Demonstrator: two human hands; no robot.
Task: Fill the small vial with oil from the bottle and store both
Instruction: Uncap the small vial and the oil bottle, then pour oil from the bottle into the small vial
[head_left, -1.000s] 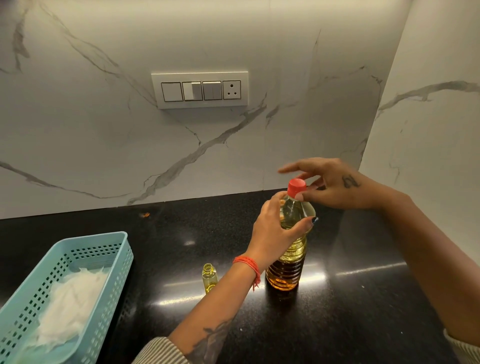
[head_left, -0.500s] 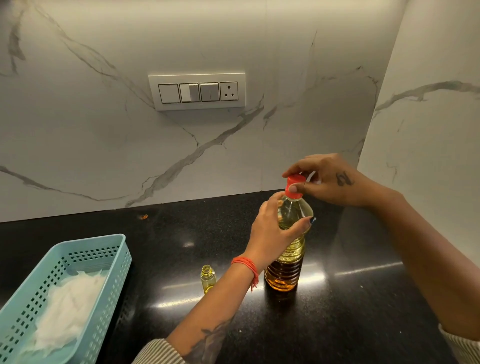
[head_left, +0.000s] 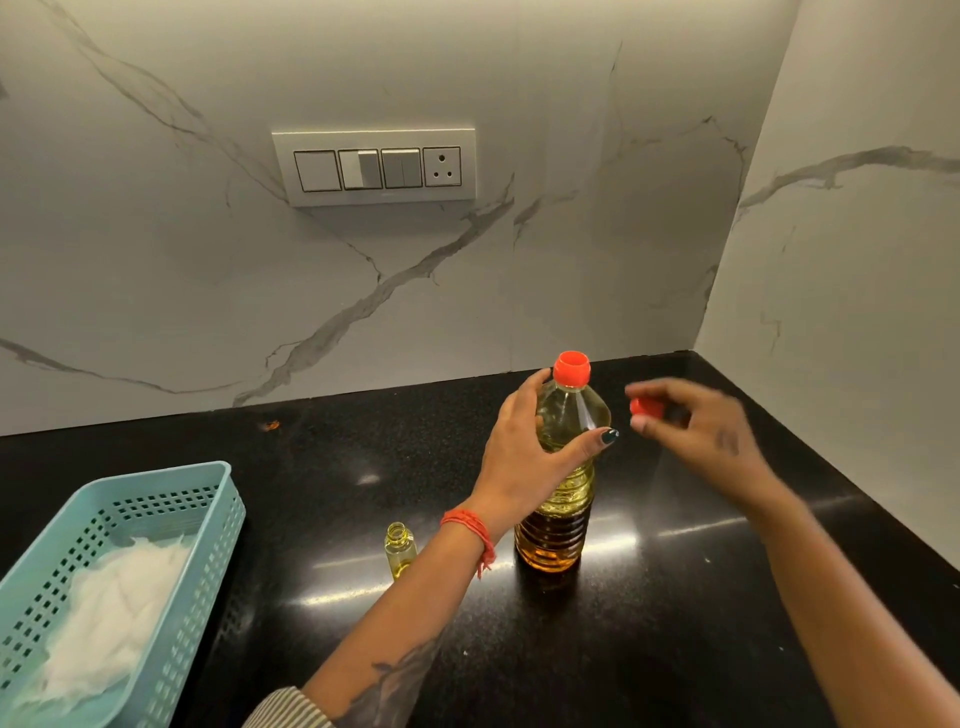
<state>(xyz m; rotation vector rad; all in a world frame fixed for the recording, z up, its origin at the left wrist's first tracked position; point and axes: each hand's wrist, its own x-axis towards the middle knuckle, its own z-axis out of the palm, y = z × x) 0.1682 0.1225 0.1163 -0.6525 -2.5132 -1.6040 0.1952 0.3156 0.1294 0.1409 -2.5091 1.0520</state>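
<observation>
Left hand (head_left: 524, 457) grips oil bottle (head_left: 558, 499) shoulder; right hand (head_left: 696, 431) pinches red cap (head_left: 645, 408). Park cap on counter (head_left: 675, 623), then pour slowly into open vial (head_left: 399, 552).

The oil bottle (head_left: 558, 488) stands upright on my black worktop (head_left: 675, 623), toward its back right corner: clear ribbed plastic full of golden oil, its red neck ring open at the top. Its red cap (head_left: 645, 408) is off, just right of the neck. The small glass vial (head_left: 399, 550) stands uncapped just left of the bottle, with some yellow oil inside.
</observation>
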